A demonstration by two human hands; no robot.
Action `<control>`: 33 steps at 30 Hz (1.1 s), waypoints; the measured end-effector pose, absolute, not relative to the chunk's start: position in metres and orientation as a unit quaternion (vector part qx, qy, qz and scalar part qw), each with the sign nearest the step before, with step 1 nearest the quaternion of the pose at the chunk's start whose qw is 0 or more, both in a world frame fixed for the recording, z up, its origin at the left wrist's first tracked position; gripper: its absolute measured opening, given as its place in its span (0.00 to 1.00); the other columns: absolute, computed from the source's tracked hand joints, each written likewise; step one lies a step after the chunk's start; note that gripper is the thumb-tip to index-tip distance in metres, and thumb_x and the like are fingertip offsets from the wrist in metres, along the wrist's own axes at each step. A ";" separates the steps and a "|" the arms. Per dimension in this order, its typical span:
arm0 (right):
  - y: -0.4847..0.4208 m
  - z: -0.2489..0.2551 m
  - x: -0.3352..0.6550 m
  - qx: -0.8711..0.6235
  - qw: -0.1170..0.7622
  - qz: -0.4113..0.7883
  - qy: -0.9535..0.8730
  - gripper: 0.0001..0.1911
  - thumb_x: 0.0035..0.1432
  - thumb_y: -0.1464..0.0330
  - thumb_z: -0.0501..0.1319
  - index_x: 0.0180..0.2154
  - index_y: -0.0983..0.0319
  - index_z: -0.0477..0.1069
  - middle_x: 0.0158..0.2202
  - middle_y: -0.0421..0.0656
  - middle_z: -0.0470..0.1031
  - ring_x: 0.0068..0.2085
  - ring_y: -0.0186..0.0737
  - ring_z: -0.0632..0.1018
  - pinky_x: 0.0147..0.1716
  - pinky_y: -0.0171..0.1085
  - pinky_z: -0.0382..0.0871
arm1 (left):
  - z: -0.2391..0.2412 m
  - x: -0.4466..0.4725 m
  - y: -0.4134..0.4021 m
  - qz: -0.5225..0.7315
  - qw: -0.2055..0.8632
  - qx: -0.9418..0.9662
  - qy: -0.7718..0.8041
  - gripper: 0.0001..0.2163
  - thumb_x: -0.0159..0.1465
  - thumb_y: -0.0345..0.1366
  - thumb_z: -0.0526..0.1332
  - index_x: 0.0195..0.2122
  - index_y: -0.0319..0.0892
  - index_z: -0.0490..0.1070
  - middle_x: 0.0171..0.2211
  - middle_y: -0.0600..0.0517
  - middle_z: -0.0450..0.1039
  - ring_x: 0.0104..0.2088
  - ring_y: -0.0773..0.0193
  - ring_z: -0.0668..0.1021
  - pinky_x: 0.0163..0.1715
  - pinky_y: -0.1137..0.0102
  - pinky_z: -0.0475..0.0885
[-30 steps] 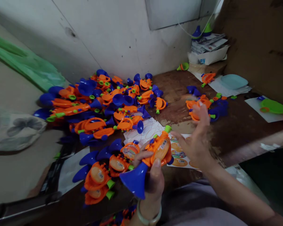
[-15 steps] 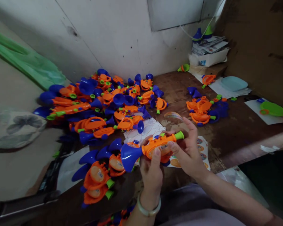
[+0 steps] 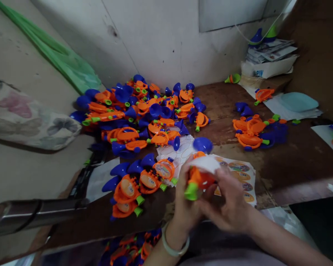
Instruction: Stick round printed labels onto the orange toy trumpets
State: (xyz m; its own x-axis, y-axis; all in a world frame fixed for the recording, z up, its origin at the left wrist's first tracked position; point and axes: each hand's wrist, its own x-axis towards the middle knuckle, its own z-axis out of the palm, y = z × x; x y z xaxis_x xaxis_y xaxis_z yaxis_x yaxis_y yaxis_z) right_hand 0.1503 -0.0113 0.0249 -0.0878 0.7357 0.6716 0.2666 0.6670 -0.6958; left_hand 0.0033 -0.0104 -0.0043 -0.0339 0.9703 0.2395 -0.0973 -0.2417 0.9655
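My left hand [image 3: 183, 201] is closed around an orange toy trumpet [image 3: 195, 175]. Its green mouthpiece points toward me and its blue bell faces the wall. A pale, curved sticker [image 3: 207, 163], white side up, lies over the trumpet's upper side. My right hand [image 3: 233, 201] pinches the sticker's right edge, its lower fingers close to the trumpet. Below and behind the hands lies a sheet of oval stickers [image 3: 240, 175]. To the left, several trumpets [image 3: 150, 181] carry oval stickers on their sides.
A large heap of toy trumpets [image 3: 124, 111] fills the back left of the brown table [image 3: 216, 103]. A smaller cluster [image 3: 249, 131] sits at the right. Beyond it are a light-blue dish [image 3: 298, 101] and a box of papers [image 3: 269, 66]. A metal tube [image 3: 36, 212] juts in at the left.
The trumpet has turned from sideways to pointing away from me. The sticker on my right fingers has come over the trumpet. A stickered trumpet shows more fully at the left, and the view has shifted left.
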 end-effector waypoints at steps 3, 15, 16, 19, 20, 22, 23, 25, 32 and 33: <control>-0.017 0.031 0.151 -0.321 0.566 0.277 -0.707 0.37 0.64 0.63 0.75 0.70 0.42 0.67 0.65 0.50 0.75 0.64 0.60 0.81 0.59 0.59 0.84 | 0.001 0.001 -0.009 0.572 0.487 0.479 0.454 0.25 0.65 0.50 0.77 0.61 0.51 0.78 0.58 0.43 0.82 0.59 0.47 0.85 0.61 0.53 0.82; 0.006 0.047 0.160 -0.469 0.601 0.418 -0.494 0.09 0.59 0.64 0.78 0.34 0.56 0.80 0.27 0.37 0.80 0.27 0.34 0.79 0.27 0.30 0.78 | 0.010 0.006 -0.009 0.585 0.611 0.402 0.351 0.32 0.61 0.45 0.81 0.65 0.54 0.76 0.69 0.41 0.76 0.63 0.42 0.84 0.62 0.52 0.82; 0.006 0.048 0.160 -0.471 0.595 0.425 -0.493 0.09 0.59 0.64 0.78 0.34 0.57 0.80 0.27 0.37 0.80 0.26 0.33 0.79 0.27 0.30 0.78 | 0.010 0.005 -0.009 0.584 0.614 0.403 0.345 0.32 0.61 0.45 0.81 0.66 0.54 0.75 0.69 0.40 0.76 0.63 0.42 0.84 0.62 0.52 0.83; 0.006 0.049 0.160 -0.480 0.575 0.440 -0.495 0.09 0.59 0.63 0.77 0.33 0.57 0.80 0.26 0.37 0.79 0.26 0.33 0.78 0.25 0.30 0.77 | 0.010 0.004 -0.008 0.581 0.616 0.411 0.338 0.34 0.61 0.46 0.81 0.66 0.53 0.74 0.70 0.39 0.75 0.63 0.41 0.84 0.61 0.52 0.83; 0.007 0.049 0.160 -0.484 0.570 0.439 -0.497 0.09 0.59 0.63 0.77 0.33 0.57 0.80 0.26 0.37 0.80 0.26 0.33 0.78 0.25 0.30 0.77 | 0.010 0.004 -0.008 0.579 0.615 0.414 0.340 0.34 0.61 0.46 0.81 0.67 0.53 0.74 0.70 0.38 0.75 0.63 0.41 0.84 0.62 0.51 0.83; 0.007 0.049 0.159 -0.489 0.566 0.433 -0.503 0.09 0.60 0.62 0.76 0.33 0.57 0.79 0.26 0.38 0.80 0.26 0.34 0.78 0.25 0.30 0.77 | 0.011 0.004 -0.007 0.574 0.612 0.420 0.347 0.34 0.60 0.48 0.81 0.66 0.52 0.75 0.69 0.38 0.75 0.61 0.40 0.85 0.61 0.51 0.83; 0.007 0.049 0.159 -0.490 0.566 0.431 -0.504 0.10 0.60 0.62 0.76 0.33 0.57 0.79 0.26 0.38 0.80 0.26 0.34 0.78 0.25 0.30 0.77 | 0.011 0.004 -0.007 0.573 0.610 0.422 0.349 0.34 0.60 0.49 0.81 0.66 0.52 0.75 0.69 0.38 0.76 0.61 0.40 0.85 0.61 0.50 0.83; 0.007 0.048 0.159 -0.486 0.567 0.433 -0.505 0.10 0.60 0.62 0.76 0.33 0.57 0.79 0.26 0.38 0.80 0.26 0.34 0.79 0.24 0.30 0.78 | 0.011 0.004 -0.007 0.573 0.606 0.424 0.352 0.34 0.60 0.49 0.81 0.66 0.52 0.75 0.68 0.39 0.77 0.61 0.41 0.85 0.61 0.50 0.83; 0.007 0.049 0.159 -0.483 0.562 0.441 -0.506 0.07 0.60 0.65 0.75 0.33 0.57 0.79 0.27 0.37 0.80 0.26 0.32 0.78 0.24 0.29 0.76 | 0.011 0.004 -0.007 0.575 0.596 0.428 0.363 0.32 0.62 0.50 0.80 0.65 0.51 0.76 0.65 0.39 0.80 0.61 0.41 0.85 0.62 0.49 0.83; 0.007 0.049 0.159 -0.482 0.563 0.441 -0.507 0.07 0.60 0.66 0.75 0.33 0.57 0.79 0.27 0.37 0.80 0.26 0.32 0.78 0.25 0.28 0.75 | 0.010 0.004 -0.007 0.578 0.593 0.428 0.363 0.31 0.62 0.49 0.80 0.64 0.51 0.76 0.65 0.39 0.80 0.61 0.42 0.85 0.61 0.50 0.83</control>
